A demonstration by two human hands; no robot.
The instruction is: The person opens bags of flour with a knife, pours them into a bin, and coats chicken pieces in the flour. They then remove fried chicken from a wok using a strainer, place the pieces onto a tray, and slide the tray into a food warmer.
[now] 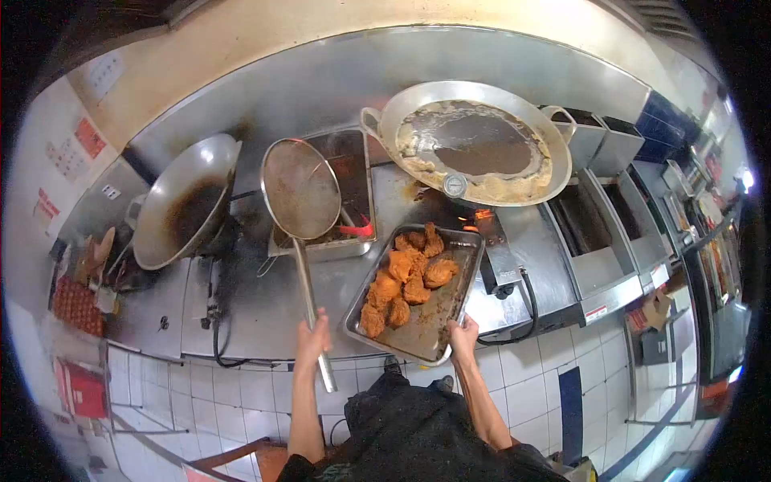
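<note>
At the front edge of the steel cooking counter (265,309), the left hand (313,341) is closed around the long metal handle of a round wire-mesh skimmer (301,189), whose bowl stands at twelve o'clock from the hand. The right hand (463,333) grips the near rim of a rectangular stainless-steel tray (438,321). The tray reaches toward eleven o'clock and carries orange-brown fried chicken pieces (405,277), mostly in its far half. Whether the tray rests on the counter cannot be told.

The tray looks stiff but front-heavy, likely greasy and warm. A one-edge hold would lever against the wrist, so the firm rim is the sound place to grip. The skimmer seems light and head-weighted, best held low on its handle. A wide oil-filled steel wok (474,145) sits at one o'clock from the tray.
</note>
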